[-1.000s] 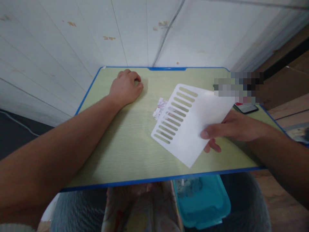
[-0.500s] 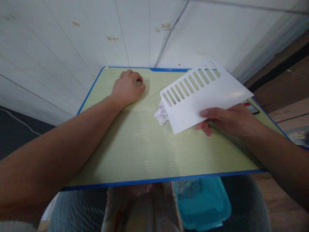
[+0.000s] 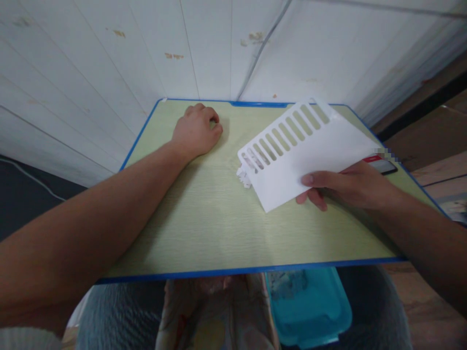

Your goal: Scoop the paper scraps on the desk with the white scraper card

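My right hand (image 3: pixel 350 187) grips a white sheet (image 3: pixel 280 177) by its near edge, thumb on top and fingers underneath. The sheet looks like stiff paper or thin plastic, with a row of rounded slots cut along its far side. It is tilted above the table, and its left corner partly covers a small heap of white paper scraps (image 3: pixel 243 177). Toward the back left of the table, my left hand (image 3: pixel 197 129) rests with its fingers curled in. A small gap shows between thumb and forefinger, and nothing can be seen in it.
The pale green folding table (image 3: pixel 204 218) has a blue rim and stands against a white panelled wall (image 3: pixel 207 48) with a grey cable (image 3: pixel 262 46). A phone-like object (image 3: pixel 386 167) lies at the right edge. Below the front edge is a turquoise plastic container (image 3: pixel 312 308).
The slotted sheet has shifted slightly left and down and turned a little, covering more of the paper scraps. My left hand stays in place on the table.
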